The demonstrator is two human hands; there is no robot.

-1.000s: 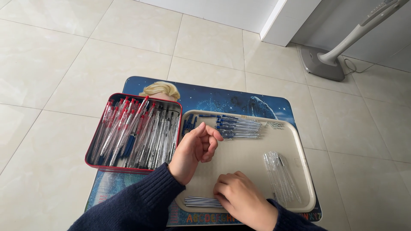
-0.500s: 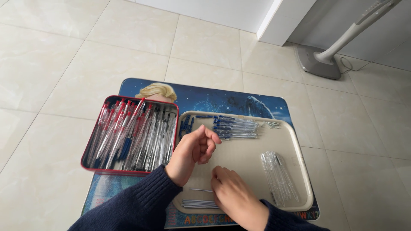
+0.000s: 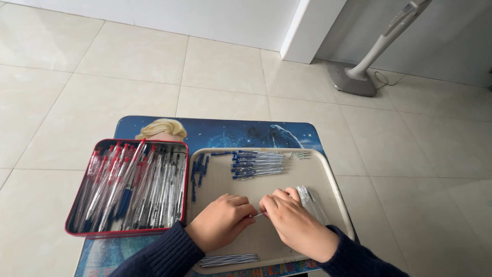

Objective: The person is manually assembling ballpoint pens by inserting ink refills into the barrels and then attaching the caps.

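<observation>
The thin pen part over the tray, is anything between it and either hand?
Nothing visible. The left hand and the right hand meet over the tray, and the thin pen part shows in the small gap between them, apparently gripped from both sides. The blue pens lie further back.

**Thin pen part between two hands**

A thin pale pen part (image 3: 258,215) lies almost level just above the beige tray (image 3: 335,192), near its middle. Only a short stretch shows, in the gap between the fingertips of the left hand (image 3: 221,220) and the right hand (image 3: 294,221); each end is hidden under curled fingers. Whether it is a refill or a barrel cannot be told.
</observation>
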